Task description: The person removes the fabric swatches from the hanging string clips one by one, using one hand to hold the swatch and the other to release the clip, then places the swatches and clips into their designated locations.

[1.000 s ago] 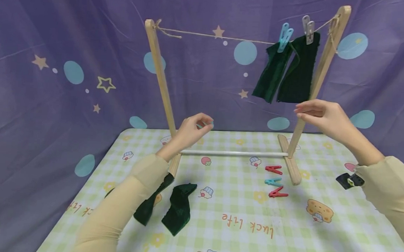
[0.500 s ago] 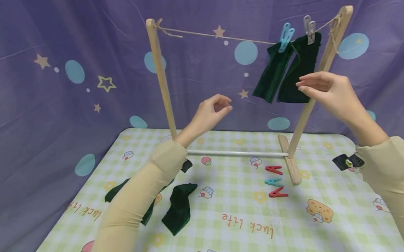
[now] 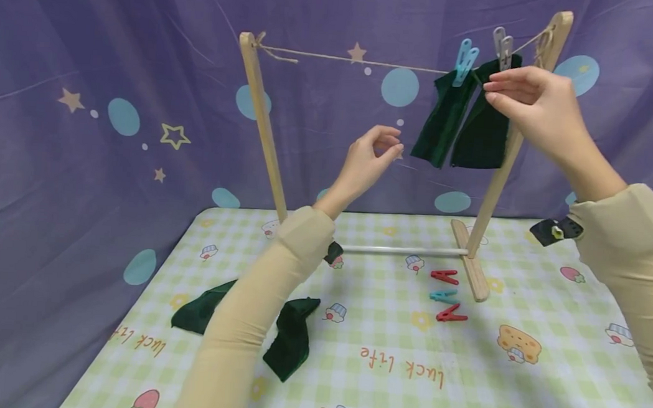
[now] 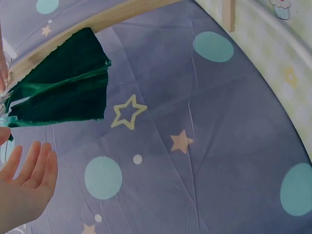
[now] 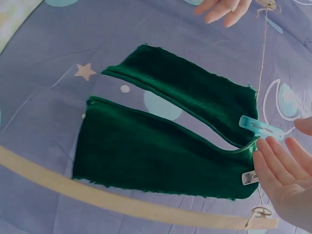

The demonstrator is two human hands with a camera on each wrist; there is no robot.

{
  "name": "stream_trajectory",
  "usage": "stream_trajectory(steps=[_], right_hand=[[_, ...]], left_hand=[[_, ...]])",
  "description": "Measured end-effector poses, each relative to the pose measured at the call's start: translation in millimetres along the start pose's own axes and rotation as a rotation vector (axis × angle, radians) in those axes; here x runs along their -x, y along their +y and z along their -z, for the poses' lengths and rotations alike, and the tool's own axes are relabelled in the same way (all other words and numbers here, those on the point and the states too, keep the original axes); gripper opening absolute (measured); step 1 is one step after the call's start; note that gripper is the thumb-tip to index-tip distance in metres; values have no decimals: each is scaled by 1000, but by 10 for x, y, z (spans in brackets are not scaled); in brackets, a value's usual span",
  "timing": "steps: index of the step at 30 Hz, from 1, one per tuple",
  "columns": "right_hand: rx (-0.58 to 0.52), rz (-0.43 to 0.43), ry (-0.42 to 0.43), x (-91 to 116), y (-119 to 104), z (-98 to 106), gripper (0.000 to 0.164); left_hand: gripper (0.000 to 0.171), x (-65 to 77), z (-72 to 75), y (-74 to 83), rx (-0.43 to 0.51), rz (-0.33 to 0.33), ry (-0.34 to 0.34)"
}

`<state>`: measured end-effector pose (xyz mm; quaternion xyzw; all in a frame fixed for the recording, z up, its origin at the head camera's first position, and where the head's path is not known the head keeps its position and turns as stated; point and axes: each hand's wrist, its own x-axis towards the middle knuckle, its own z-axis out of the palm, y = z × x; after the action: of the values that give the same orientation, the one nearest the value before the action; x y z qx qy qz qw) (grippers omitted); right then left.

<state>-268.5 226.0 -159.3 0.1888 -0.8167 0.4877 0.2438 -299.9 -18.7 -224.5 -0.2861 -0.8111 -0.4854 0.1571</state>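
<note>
While loose cloth (image 3: pixel 292 342) lies nearest on the tbl (image 3: pixel 387 320), L hand (image 3: pixel 365 163) rises, grasping nothing, below the line (image 3: pixel 358 60); R hand (image 3: pixel 551 108), also gripping nothing, is now up by the gray peg (image 3: pixel 506 51) & hung cloth (image 3: pixel 439 126), within reach, contact unclear.

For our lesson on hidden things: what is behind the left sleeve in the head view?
Green cloth pokes out left of it; the left post and white rod run behind it. Covered: the post's foot, the rod's left end, and how far the cloth extends.
</note>
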Motion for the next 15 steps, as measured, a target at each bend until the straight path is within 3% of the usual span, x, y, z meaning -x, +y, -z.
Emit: stream_trajectory(steps=[4,15], right_hand=[[-13,9,24,-84,-60,-25,30],[19,-8,22,-288,-131,-49,39]], left_hand=[[27,-87,-89,35,11,-5,4],[38,-262,-271,40,-14,70,-28]])
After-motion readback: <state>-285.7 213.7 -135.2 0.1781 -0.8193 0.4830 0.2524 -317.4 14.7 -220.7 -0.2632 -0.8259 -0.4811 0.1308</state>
